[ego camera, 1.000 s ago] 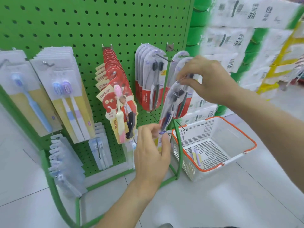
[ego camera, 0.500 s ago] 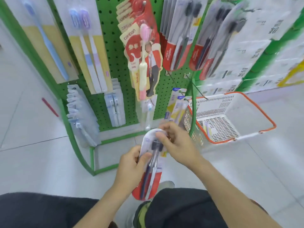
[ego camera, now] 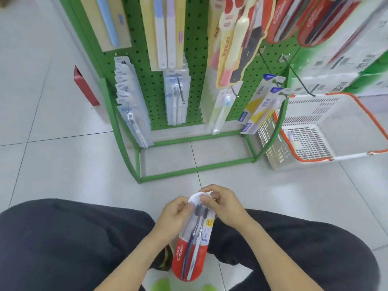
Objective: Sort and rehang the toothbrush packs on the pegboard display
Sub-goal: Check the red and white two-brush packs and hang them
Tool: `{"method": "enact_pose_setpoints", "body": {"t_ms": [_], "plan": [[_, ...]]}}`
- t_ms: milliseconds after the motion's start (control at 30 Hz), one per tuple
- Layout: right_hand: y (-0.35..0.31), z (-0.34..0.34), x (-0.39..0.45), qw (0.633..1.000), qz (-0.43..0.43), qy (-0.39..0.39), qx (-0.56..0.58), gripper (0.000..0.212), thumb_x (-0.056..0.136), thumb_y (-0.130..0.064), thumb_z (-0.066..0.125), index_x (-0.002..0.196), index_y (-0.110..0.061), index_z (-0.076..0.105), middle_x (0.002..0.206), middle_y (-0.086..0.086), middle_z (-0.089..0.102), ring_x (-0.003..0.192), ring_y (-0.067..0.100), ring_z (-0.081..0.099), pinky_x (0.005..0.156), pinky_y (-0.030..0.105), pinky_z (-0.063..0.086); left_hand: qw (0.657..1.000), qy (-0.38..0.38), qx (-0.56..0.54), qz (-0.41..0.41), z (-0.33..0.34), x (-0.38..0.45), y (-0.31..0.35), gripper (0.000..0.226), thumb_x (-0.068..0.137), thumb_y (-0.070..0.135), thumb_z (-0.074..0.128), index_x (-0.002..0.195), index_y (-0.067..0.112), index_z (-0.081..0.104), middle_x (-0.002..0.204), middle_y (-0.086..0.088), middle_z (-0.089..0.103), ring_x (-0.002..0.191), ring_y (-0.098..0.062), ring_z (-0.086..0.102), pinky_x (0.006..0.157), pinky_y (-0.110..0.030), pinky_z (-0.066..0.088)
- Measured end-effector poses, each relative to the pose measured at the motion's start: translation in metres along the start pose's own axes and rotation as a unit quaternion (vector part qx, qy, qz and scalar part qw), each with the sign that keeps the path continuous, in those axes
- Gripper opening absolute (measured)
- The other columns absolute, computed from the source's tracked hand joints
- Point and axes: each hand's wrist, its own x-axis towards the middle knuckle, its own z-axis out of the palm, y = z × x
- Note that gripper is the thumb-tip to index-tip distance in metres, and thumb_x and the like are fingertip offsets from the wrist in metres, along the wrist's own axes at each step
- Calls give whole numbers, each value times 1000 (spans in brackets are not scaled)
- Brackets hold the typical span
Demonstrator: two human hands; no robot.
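Hands (ego camera: 174,215) (ego camera: 225,206) both pinch 1 pack (ego camera: 194,244) at its top; light, stiff, slippery blister, best held by that edge.

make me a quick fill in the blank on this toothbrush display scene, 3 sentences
1. Both the left hand and the right hand hold one toothbrush pack whose lower part is coloured ____.
2. The held pack contains ____ toothbrushes.
3. The white basket beside the green pegboard stand has a rim coloured ____.

Missing words: red; two; orange
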Motion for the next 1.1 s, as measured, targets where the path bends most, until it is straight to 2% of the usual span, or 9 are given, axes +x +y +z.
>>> {"method": "enact_pose_setpoints", "body": {"t_ms": [100,233,333,567,733,867,967,1033,1100], "plan": [[0,6,-3,1000,-1,-10,-6,8,97,-30,69,103,-26,73,80,9,75,75,27,70,74,39,57,999,19,20,36,4,5,0,18,102,32,56,97,19,68,88,5,74,85,-9,72,79,-29,59],[-3,12,-6,995,34,25,86,15,100,-27,65,101,-14,72,81,11,76,67,23,70,60,36,56,996,71,7,50,2,13,-4,19,101,25,59,89,16,71,81,2,74,77,-11,71,72,-24,57],[0,15,-7,991,48,37,117,17,100,-25,64,101,-9,71,81,13,76,67,21,69,64,34,54,995,81,-5,50,5,14,-6,17,101,26,59,92,17,70,83,3,75,78,-11,72,72,-25,58],[7,21,-5,975,44,176,131,11,100,-15,64,95,-12,73,83,-2,78,77,11,74,68,19,54,999,9,-13,36,5,12,-2,16,99,33,60,106,21,67,93,8,77,87,-12,75,77,-28,60],[5,22,-6,974,53,125,184,16,104,-20,55,106,-12,69,90,1,78,80,14,73,65,23,55,997,78,-10,26,5,14,-3,11,98,31,62,103,23,69,93,9,77,88,-12,74,79,-29,60],[7,25,-12,979,35,65,192,22,102,-10,59,123,-17,60,90,8,77,85,24,76,68,30,60,988,131,-81,11,3,16,-6,10,101,23,59,102,20,69,92,4,78,87,-15,75,78,-34,61],[11,30,-13,981,39,105,160,26,100,-10,62,123,-22,60,83,7,76,81,23,76,71,35,62,994,88,-61,25,0,17,-8,12,102,21,57,110,20,66,101,2,77,94,-14,74,83,-33,60],[14,31,-13,975,52,139,162,26,99,-6,60,120,-20,62,70,-2,72,70,16,71,66,32,59,998,27,-43,36,-1,16,-5,20,101,13,59,118,22,61,110,5,74,99,-7,71,82,-24,58],[18,32,-13,974,57,149,164,27,97,-2,59,119,-17,64,63,-6,68,63,14,66,65,33,56,999,14,-25,32,3,14,-3,31,97,6,63,120,26,56,113,9,70,101,-3,69,79,-18,56]]}}
